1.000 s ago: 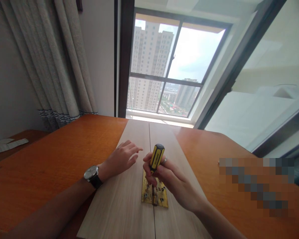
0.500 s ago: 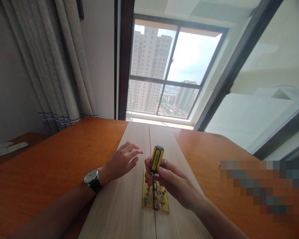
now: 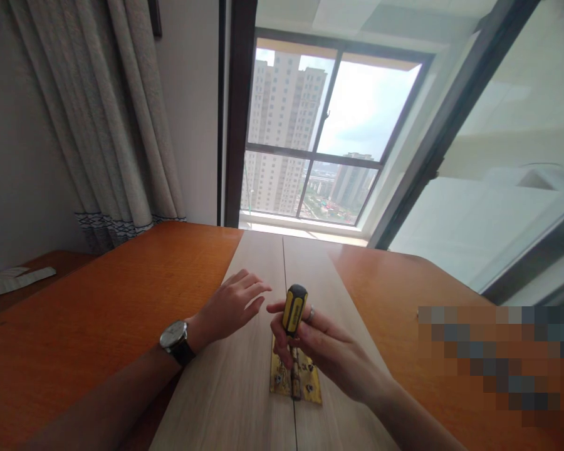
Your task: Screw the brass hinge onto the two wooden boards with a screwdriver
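Observation:
My right hand [image 3: 331, 344] grips a screwdriver [image 3: 294, 310] by its yellow and black handle, which stands nearly upright over a brass-coloured hinge [image 3: 313, 388]. The screwdriver's tip is hidden behind my fingers. The hinge lies across the seam between two pale wooden boards [image 3: 235, 382], and several screws show in its leaves. My left hand [image 3: 232, 304], with a watch on its wrist, rests on or just above the left board. Its fingers are stretched and apart, with nothing in them.
Both boards lie on an orange-brown wooden table [image 3: 98, 319]. A blurred patch [image 3: 502, 357] covers something at the right. Beyond the table's far edge are a window [image 3: 314, 131] and, to the left, a grey curtain [image 3: 108, 125].
The screwdriver handle has dropped slightly and tilts a bit differently. My right index finger has straightened out to the left. My left hand keeps its place.

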`<action>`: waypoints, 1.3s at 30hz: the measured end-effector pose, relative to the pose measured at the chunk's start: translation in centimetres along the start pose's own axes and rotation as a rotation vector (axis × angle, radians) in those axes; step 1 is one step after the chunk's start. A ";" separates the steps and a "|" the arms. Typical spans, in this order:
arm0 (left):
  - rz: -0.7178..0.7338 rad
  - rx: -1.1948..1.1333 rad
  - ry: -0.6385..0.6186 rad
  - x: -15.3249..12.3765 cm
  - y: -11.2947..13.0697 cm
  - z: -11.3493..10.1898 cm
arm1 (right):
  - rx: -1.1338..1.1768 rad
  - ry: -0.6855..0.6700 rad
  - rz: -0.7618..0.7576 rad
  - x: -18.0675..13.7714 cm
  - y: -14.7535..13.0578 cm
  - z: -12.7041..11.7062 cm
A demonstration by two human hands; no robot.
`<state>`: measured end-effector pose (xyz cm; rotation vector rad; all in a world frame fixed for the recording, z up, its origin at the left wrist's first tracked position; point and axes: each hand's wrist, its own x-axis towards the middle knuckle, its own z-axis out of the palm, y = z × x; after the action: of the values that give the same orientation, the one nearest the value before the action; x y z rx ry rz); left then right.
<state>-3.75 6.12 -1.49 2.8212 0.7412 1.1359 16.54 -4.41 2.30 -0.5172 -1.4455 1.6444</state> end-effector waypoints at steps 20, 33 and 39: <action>-0.231 -1.380 -0.084 1.0 6.1 -1.9 | -0.048 0.021 0.070 0.7 0.5 -0.4; -0.270 -1.306 0.089 1.3 7.0 -2.2 | -0.227 0.054 0.016 0.2 -0.3 -0.3; -0.286 -1.408 0.125 1.2 6.3 -1.3 | -0.390 0.128 0.082 0.3 0.3 0.1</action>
<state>-1.19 0.81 1.40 1.4294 0.1435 1.0944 16.20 -4.22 2.08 -0.8935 -1.6736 1.3639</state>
